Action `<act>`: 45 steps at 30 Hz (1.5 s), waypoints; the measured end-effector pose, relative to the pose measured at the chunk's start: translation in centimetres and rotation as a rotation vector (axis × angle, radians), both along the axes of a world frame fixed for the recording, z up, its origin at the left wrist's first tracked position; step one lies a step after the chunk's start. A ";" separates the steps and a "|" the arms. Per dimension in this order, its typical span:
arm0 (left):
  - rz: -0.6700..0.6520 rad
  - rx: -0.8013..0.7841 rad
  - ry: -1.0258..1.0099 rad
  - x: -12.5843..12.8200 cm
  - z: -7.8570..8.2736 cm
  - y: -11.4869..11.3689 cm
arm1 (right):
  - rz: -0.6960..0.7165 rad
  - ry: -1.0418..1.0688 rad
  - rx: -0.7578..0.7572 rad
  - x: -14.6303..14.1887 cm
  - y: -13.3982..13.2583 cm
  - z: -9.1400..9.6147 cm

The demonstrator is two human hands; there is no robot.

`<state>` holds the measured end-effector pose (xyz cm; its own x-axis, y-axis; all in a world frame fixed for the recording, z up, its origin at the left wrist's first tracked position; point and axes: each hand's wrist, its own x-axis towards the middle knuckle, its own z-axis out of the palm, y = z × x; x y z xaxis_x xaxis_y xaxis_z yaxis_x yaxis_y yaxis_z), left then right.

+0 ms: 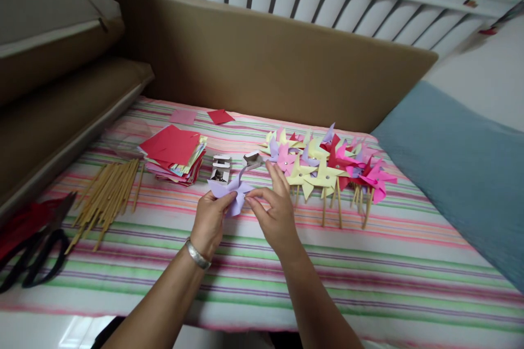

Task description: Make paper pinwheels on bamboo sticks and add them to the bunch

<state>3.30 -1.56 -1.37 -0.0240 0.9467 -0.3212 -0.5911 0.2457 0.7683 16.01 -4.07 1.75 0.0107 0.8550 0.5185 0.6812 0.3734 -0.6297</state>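
Note:
Both hands hold a lilac paper pinwheel (230,192) above the striped cloth. My left hand (209,222), with a silver bracelet at the wrist, pinches the paper's left side between thumb and fingers. My right hand (275,208) pinches the right folded tip at the centre, its other fingers raised. Behind the hands stands a small silver pin box (221,168) and a grey scrap (250,161). A stack of coloured paper squares (175,154), red on top, lies to the left. Finished pinwheels on sticks (327,169) lie in a heap to the right.
Several wooden sticks (107,196) lie at the left on the striped cloth (368,262). Black-handled scissors (35,253) rest at the left edge. Loose pink (183,116) and red (220,116) squares lie at the back. A tan padded board (262,60) rises behind, a blue cushion (462,169) at right.

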 end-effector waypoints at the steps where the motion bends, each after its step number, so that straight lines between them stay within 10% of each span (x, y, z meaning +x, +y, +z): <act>1: -0.003 0.001 -0.001 0.0 0.1 0.0 | 0.009 0.023 -0.017 0.1 0.0 0.0; 33: -0.120 0.079 0.036 -0.2 0.3 -0.4 | 0.043 0.114 -0.238 -0.1 0.6 -1.1; 45: -0.176 0.135 0.093 0.0 0.4 -0.4 | 0.039 0.458 -0.371 0.0 1.1 -1.0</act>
